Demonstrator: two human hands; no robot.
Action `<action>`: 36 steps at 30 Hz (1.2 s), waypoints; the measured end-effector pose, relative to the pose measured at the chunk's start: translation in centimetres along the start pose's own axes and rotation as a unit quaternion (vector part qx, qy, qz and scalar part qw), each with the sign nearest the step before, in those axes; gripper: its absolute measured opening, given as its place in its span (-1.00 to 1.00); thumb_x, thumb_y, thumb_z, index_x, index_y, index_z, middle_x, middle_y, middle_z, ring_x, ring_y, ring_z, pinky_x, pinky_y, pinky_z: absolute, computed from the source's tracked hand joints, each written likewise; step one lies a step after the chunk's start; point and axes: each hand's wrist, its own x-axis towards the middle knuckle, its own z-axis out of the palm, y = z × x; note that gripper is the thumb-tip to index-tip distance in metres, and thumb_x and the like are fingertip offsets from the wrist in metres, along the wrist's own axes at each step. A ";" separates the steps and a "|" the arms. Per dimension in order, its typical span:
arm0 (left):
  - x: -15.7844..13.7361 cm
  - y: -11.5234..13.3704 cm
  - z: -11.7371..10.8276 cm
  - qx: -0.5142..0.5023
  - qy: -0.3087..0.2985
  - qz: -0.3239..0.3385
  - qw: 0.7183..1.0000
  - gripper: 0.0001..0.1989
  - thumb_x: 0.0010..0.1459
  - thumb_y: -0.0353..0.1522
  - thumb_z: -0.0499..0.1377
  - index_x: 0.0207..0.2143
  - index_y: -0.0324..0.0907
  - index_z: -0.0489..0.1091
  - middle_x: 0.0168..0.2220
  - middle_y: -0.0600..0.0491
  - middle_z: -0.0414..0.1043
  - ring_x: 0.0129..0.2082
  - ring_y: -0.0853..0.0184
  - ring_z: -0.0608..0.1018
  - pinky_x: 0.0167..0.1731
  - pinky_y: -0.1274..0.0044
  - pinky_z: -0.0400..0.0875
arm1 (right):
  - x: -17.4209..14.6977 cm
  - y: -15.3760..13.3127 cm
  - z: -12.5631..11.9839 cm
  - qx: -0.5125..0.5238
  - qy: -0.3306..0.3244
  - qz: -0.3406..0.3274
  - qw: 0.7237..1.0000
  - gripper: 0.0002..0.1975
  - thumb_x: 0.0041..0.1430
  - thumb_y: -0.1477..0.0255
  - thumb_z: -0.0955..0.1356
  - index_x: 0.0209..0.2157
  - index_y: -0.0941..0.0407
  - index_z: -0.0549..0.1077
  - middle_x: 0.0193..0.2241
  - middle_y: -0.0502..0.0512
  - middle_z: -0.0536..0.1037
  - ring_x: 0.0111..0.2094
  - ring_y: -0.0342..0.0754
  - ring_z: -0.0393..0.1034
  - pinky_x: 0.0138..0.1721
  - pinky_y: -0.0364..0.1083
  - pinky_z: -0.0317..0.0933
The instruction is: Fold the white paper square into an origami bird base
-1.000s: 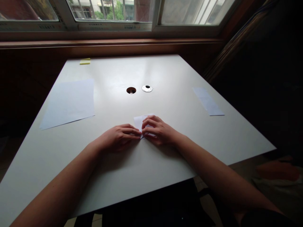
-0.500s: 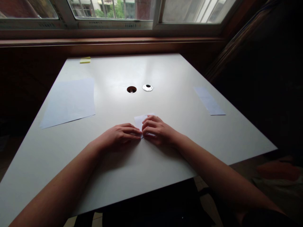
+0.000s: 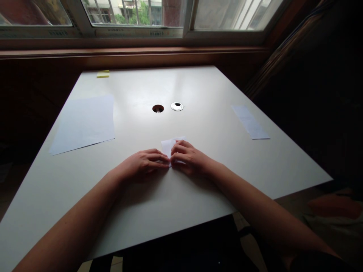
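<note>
- The small white paper (image 3: 167,147) lies on the table (image 3: 136,223), on the near side of its round hole (image 3: 158,108).
- The left hand (image 3: 146,161), fingers nearly straight, and right hand (image 3: 190,156), fingers curled, touch it; whether they grip cannot be told.
- Both have barely moved, suggesting careful handling.

My paper (image 3: 166,146) is a small white piece, low on the bare white table just in front of me. Its straight far edge and far left corner show plainly. My right hand (image 3: 189,155) curls over its right part and grips it; my left hand (image 3: 146,161) touches its near left edge. I can't make out its folds.
</note>
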 end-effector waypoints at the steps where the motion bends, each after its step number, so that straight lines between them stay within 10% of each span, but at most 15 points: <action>1: 0.0 0.0 0.0 0.001 -0.001 -0.001 1.000 -0.61 0.27 -0.49 0.10 0.11 -0.06 0.43 0.07 -0.04 0.49 0.06 0.23 0.49 0.01 0.36 0.50 | 0.0 0.0 0.0 -0.001 -0.001 0.000 1.000 -0.94 0.24 0.43 0.37 -0.24 0.09 0.45 -0.20 0.15 0.47 -0.04 0.07 0.23 0.10 0.12 0.23; 36: 0.2 0.2 0.4 0.060 0.002 0.011 0.998 -0.61 0.29 -0.49 0.06 0.13 -0.10 0.40 0.04 -0.05 0.51 0.05 0.25 0.51 0.04 0.40 0.49 | -0.1 -0.3 -0.6 -0.030 -0.015 -0.006 0.999 -0.94 0.25 0.41 0.36 -0.25 0.07 0.48 -0.14 0.14 0.50 -0.04 0.05 0.29 0.15 0.15 0.15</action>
